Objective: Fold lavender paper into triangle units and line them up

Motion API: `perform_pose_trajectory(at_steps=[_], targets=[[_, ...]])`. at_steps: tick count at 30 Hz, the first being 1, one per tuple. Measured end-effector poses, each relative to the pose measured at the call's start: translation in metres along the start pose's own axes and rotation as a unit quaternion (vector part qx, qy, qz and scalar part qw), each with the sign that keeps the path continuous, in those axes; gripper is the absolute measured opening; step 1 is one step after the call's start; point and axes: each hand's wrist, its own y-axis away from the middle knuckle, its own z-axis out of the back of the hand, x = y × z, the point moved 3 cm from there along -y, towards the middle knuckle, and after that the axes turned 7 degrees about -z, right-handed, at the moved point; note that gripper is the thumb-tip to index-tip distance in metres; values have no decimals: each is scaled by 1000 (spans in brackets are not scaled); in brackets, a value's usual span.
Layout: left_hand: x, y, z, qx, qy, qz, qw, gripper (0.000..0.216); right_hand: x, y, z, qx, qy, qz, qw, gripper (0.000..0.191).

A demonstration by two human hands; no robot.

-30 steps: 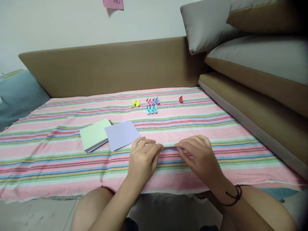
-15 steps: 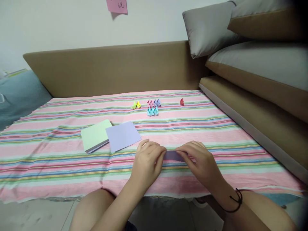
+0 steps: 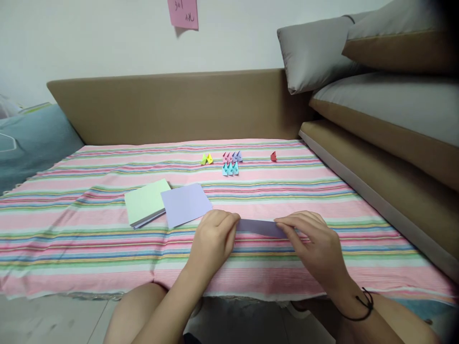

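A folded purple paper strip (image 3: 258, 227) lies flat on the striped cloth (image 3: 89, 239) between my two hands. My left hand (image 3: 213, 241) presses its left end with curled fingers. My right hand (image 3: 315, 246) pinches the strip's right end, fingers together on the paper. Just left of my left hand lies a loose purple sheet (image 3: 185, 204), overlapping a stack of paper topped with a pale green sheet (image 3: 145, 208).
Small folded paper pieces sit further back on the cloth: yellow-green ones (image 3: 206, 158), pink, purple and blue ones (image 3: 231, 162), and a red one (image 3: 273, 156). A brown sofa back (image 3: 179, 105) and stacked cushions (image 3: 387, 105) border the far and right sides. A pink note (image 3: 182, 13) hangs on the wall.
My hands have moved apart along the purple strip, which was hidden under them one second ago and now shows between them. The view has tilted down a little.
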Motion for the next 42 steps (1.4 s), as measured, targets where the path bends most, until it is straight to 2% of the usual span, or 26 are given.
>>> perform_pose_trajectory(at_steps=[4,6,10,14,18,21,22,24,25,28,32,34,38,42], targets=[[20,1,14,-57,-65,39,996,16,-15,-3,15,-52,26,-5,998,8],[18,-1,16,-77,-64,51,994,15,-16,-3,14,-42,37,2,998,8],[-13,-6,1,-12,26,-33,999,21,3,1,-9,61,12,35,997,11],[-30,-5,-11,-2,40,-23,999,14,19,4,-23,85,-23,45,995,14],[-15,0,-7,8,-11,24,1000,18,1,-8,-17,74,-14,0,997,12],[5,3,-1,29,-36,94,995,20,-25,-34,-18,56,-7,-62,996,13],[12,5,0,38,-32,119,992,20,-35,-46,-23,53,-3,-81,995,14],[22,7,-1,58,-14,164,985,20,-52,-75,-46,88,4,-94,992,17],[26,7,-2,67,-6,180,981,20,-61,-90,-62,124,12,-98,987,16],[33,11,-10,74,5,206,976,20,-89,-139,-115,151,40,-106,982,17],[39,19,-21,17,3,223,975,20,-128,-192,-173,139,99,-124,977,23],[41,22,-23,-21,-9,235,972,19,-143,-208,-191,133,127,-139,973,29],[41,25,-29,41,23,272,961,24,-163,-222,-211,138,174,-168,960,30],[38,24,-29,59,22,285,956,24,-170,-228,-221,156,203,-191,948,29]])
